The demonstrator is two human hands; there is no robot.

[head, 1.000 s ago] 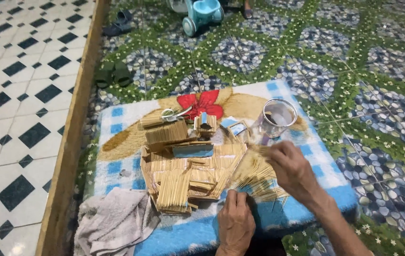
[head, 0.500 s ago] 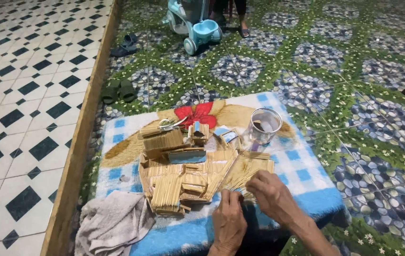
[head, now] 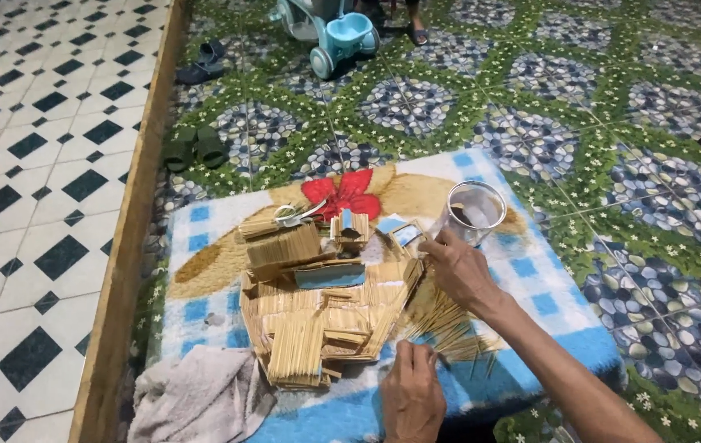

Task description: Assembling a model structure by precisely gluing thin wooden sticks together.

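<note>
A heap of thin wooden sticks and glued stick panels lies on a low table covered by a blue checked cloth with a red flower print. My right hand reaches forward over the loose sticks, its fingers pinched close to a clear glass jar and touching its near side. My left hand rests at the table's front edge with fingers curled by the loose sticks; whether it holds any is hard to tell. Scissors lie behind the heap.
A grey rag hangs at the table's front left corner. Dark sandals and a shoe lie on the patterned floor. A light blue toy ride-on stands at the back. A wooden strip borders the black-and-white tiles.
My right hand has moved forward from the loose sticks up to the glass jar. The camera has come closer to the table. My left hand stays at the front edge.
</note>
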